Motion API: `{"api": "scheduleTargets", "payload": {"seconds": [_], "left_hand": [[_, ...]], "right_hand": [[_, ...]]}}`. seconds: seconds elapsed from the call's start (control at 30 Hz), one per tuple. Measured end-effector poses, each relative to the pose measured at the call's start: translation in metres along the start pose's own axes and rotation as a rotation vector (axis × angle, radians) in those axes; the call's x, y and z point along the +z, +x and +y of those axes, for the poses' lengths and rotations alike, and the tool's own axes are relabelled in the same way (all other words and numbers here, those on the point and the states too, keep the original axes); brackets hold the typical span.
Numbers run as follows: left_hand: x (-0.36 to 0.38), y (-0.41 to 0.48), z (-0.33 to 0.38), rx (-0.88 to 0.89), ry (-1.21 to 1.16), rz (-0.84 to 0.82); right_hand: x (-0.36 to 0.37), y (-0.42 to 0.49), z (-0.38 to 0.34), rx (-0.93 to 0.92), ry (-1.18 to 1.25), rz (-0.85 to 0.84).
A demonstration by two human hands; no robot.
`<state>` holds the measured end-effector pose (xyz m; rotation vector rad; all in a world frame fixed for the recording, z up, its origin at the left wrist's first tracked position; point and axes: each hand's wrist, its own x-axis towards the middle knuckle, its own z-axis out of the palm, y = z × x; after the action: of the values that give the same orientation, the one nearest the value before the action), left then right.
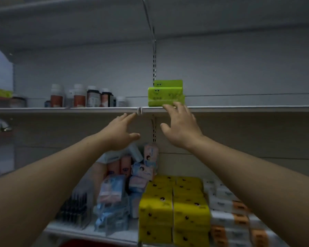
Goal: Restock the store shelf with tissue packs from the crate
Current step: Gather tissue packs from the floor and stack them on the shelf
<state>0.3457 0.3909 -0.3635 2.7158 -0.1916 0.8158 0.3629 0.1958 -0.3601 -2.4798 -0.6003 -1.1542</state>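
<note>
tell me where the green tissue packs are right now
Head view: the green tissue packs sit on the upper shelf, right of the bottles, just above the right hand.

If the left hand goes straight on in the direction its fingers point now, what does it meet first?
Most likely the small white clip on the front edge of the shelf; the left hand points its straight fingers up and right at it. Depth is unclear, so this is a guess.

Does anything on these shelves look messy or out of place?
Yes. The pink and blue packs on the lower shelf lie jumbled, tilted against each other, unlike the yellow packs stacked squarely beside them. The green packs above sit level.
</note>
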Motion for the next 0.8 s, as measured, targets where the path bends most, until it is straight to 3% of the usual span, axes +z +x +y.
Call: {"api": "scheduleTargets", "payload": {"seconds": [0.2, 0.37, 0.8], "left_hand": [[0.035, -0.083, -0.084, -0.152, 0.012, -0.154], [0.082, -0.159, -0.167, -0.298, 0.015, -0.302], [0.265, -0.388, -0.306, -0.714, -0.171, -0.595]], "right_hand": [[0.075, -0.066, -0.073, -0.093, 0.209, -0.149], [0.159, -0.136, -0.123, -0.102, 0.285, -0.386], [0.343, -0.376, -0.165, 0.110, 0.365, -0.991]]}}
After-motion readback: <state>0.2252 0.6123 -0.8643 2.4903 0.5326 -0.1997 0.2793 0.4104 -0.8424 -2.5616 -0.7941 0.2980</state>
